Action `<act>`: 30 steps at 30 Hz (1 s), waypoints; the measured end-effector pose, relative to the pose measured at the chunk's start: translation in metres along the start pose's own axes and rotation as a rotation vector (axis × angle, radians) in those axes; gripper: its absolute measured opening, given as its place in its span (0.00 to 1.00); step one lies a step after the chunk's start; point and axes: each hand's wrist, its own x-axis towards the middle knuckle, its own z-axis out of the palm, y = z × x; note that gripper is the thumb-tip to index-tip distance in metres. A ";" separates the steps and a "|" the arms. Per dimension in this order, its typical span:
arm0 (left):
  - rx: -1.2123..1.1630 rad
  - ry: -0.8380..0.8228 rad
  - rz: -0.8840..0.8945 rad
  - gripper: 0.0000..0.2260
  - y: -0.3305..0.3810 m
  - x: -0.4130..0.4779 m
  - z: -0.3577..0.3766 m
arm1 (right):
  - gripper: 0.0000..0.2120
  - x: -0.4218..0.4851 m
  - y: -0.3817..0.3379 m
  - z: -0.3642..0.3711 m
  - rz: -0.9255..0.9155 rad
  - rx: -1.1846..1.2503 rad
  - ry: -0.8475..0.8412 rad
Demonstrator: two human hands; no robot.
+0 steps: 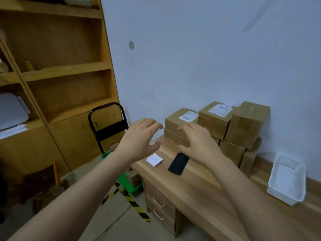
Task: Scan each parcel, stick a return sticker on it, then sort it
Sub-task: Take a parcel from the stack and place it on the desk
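Facing both empty hands, brown cardboard parcels (215, 122) bear white labels.

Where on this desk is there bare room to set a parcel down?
Bare desk top runs between the black phone and the white basket. Crowded: the far end, where stacked boxes stand behind the sticker pad and phone.

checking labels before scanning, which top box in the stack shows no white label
The rightmost top box, sitting tilted: plain brown cardboard, while the two top boxes left of it each carry a white label.
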 end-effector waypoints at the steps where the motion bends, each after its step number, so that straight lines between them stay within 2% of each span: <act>1: -0.013 -0.004 0.009 0.19 -0.010 0.011 0.013 | 0.24 0.014 0.006 0.009 0.017 -0.004 0.002; 17: -0.204 -0.095 0.078 0.18 -0.160 0.186 0.193 | 0.25 0.226 0.095 0.126 0.238 0.031 -0.015; 22: -0.296 -0.162 0.154 0.19 -0.184 0.229 0.257 | 0.24 0.252 0.127 0.159 0.397 0.021 -0.022; 26: -0.378 -0.223 0.238 0.19 -0.202 0.259 0.313 | 0.24 0.267 0.141 0.197 0.596 0.015 0.004; 30: -0.446 -0.340 0.296 0.24 -0.220 0.287 0.362 | 0.24 0.285 0.146 0.236 0.799 -0.013 0.064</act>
